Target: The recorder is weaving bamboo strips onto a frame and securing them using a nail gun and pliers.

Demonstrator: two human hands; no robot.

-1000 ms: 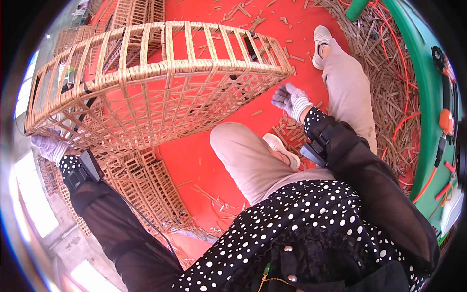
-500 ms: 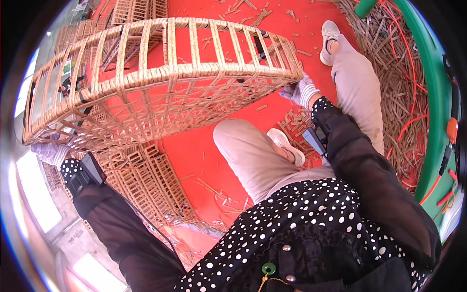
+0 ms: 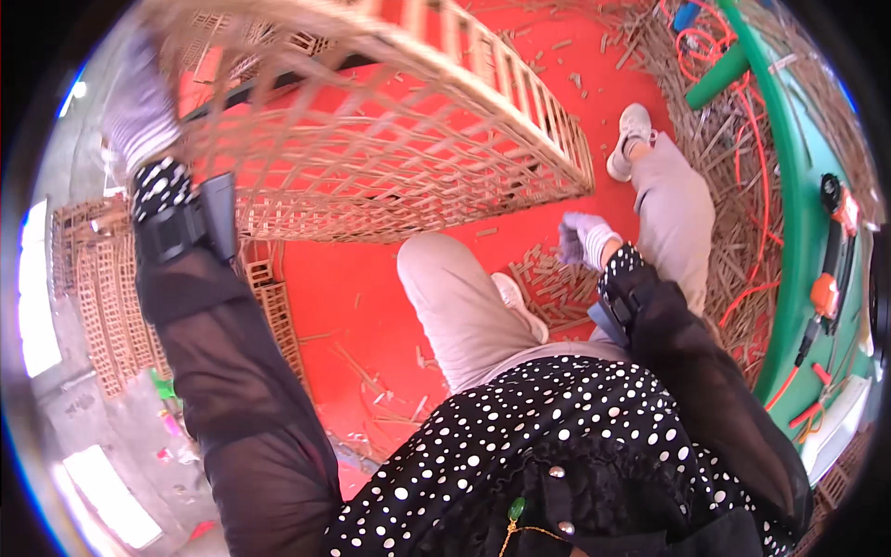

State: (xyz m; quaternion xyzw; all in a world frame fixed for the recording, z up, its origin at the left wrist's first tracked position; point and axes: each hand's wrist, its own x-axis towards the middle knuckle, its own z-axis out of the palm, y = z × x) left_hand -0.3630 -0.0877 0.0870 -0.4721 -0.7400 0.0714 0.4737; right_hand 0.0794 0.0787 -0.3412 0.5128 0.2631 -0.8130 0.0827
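Red floor covering (image 3: 343, 306) is seen across the middle, partly hidden by the wearer's legs and a large woven frame (image 3: 399, 139). The frame is tilted from 10 to 2 o'clock; its upper part is cut off by the picture's edge, and its lattice is smeared by blur. A green bench (image 3: 785, 232) is curved along 3 o'clock, its far side lost in the dark rim. Toward 2 o'clock, a heap of brown scraps (image 3: 738, 186) is partly covered by the wearer's leg. At 9 o'clock, other woven pieces (image 3: 107, 297) are partly masked by the left sleeve. The frame's end at 10 o'clock is grasped by the gloved left hand (image 3: 141, 97), whose blurred fingers cannot be made out singly. Between 2 and 3 o'clock, the gloved right hand (image 3: 583, 239) is loosely curled, released, just beside the frame's lower corner; its palm is hidden.
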